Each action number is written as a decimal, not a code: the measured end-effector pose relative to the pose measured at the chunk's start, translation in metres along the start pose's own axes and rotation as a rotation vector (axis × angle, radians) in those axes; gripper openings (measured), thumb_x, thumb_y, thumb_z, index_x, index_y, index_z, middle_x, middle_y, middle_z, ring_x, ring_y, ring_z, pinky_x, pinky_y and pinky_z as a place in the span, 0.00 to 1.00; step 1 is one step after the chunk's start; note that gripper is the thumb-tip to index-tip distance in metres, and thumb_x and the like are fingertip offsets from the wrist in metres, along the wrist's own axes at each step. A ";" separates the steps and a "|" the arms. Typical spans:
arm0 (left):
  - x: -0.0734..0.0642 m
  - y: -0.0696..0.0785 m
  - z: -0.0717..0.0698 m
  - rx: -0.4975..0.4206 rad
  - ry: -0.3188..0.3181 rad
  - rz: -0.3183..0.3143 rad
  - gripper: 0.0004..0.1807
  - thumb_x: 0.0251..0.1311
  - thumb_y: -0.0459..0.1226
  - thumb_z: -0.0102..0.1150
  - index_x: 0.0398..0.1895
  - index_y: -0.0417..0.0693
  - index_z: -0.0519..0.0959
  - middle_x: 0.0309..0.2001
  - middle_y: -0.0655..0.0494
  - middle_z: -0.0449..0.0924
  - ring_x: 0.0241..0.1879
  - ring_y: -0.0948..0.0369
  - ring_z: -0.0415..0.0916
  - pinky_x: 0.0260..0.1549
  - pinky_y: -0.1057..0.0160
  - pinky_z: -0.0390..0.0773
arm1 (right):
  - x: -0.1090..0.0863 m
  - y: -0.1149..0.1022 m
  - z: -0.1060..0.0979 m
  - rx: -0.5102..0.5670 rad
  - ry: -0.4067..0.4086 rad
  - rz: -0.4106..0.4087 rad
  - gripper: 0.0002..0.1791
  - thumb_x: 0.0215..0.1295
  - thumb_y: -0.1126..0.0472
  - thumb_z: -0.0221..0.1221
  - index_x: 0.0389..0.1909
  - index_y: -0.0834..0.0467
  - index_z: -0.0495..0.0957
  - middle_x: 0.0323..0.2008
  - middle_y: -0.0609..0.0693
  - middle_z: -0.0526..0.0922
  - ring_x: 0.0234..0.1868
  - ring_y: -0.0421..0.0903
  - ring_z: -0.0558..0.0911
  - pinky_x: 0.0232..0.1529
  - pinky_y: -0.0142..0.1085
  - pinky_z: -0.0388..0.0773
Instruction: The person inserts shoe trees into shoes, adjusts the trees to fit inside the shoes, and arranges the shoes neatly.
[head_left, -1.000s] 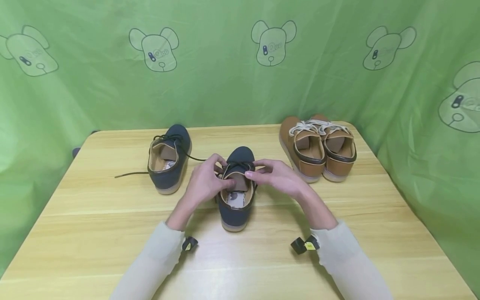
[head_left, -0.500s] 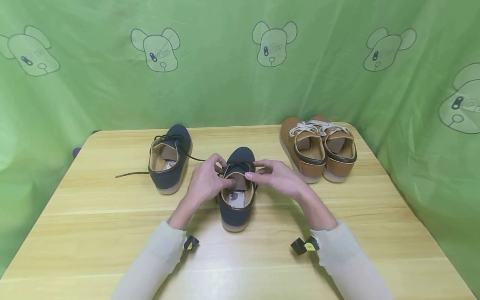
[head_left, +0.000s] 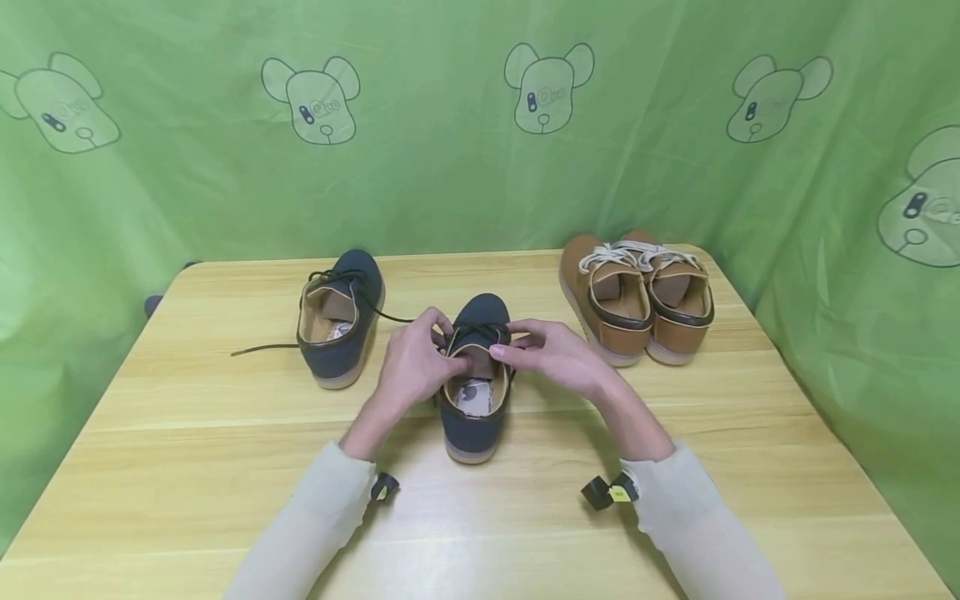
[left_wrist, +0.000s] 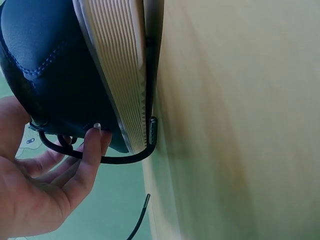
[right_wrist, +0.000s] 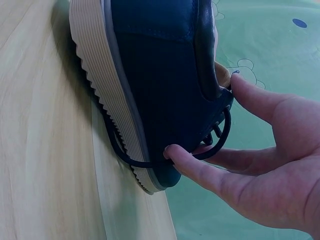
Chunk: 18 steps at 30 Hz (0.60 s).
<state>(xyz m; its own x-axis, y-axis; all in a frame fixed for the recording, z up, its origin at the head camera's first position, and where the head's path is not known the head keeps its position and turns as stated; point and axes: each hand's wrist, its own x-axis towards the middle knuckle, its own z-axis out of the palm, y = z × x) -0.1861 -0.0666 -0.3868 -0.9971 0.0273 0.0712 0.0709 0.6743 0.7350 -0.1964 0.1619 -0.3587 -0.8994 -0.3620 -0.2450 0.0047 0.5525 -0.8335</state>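
A navy lace-up shoe (head_left: 471, 433) stands upright on the table between both hands, its toe pointing away. My left hand (head_left: 412, 358) grips its left side near the eyelets, thumb inside the opening and fingers outside. On the right side, my right hand (head_left: 555, 354) pinches the eyelet edge, thumb tip at the tongue and fingers along the outer side. The dark shoelace (head_left: 483, 332) crosses the front of the shoe. In the left wrist view a lace end (left_wrist: 125, 159) hangs past the sole. A loop of lace (right_wrist: 115, 145) droops beside the sole in the right wrist view.
To the left stands a matching navy shoe (head_left: 330, 360), one lace end (head_left: 262, 347) trailing left on the wooden table (head_left: 187, 467). Two brown shoes (head_left: 624, 343) with white laces sit side by side at the back right. A green curtain (head_left: 435, 183) surrounds the table.
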 end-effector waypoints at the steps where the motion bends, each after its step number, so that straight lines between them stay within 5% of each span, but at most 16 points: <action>1: 0.000 0.000 0.000 0.002 0.001 0.000 0.26 0.42 0.45 0.81 0.44 0.54 0.77 0.38 0.51 0.87 0.38 0.52 0.83 0.36 0.56 0.82 | 0.000 0.000 0.000 -0.001 0.000 -0.001 0.43 0.62 0.37 0.66 0.73 0.54 0.68 0.59 0.59 0.83 0.62 0.55 0.80 0.66 0.52 0.73; 18: 0.003 0.001 -0.001 0.035 0.010 -0.016 0.25 0.39 0.47 0.82 0.38 0.54 0.76 0.33 0.55 0.85 0.33 0.55 0.81 0.31 0.59 0.80 | 0.002 0.003 -0.001 -0.010 0.003 -0.004 0.43 0.61 0.36 0.66 0.72 0.53 0.69 0.59 0.59 0.83 0.62 0.55 0.81 0.66 0.52 0.73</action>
<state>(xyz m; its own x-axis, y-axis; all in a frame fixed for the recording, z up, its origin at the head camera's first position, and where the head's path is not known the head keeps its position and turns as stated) -0.1892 -0.0671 -0.3851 -0.9977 0.0087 0.0666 0.0536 0.7003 0.7118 -0.1983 0.1631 -0.3612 -0.9006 -0.3623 -0.2399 -0.0036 0.5582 -0.8297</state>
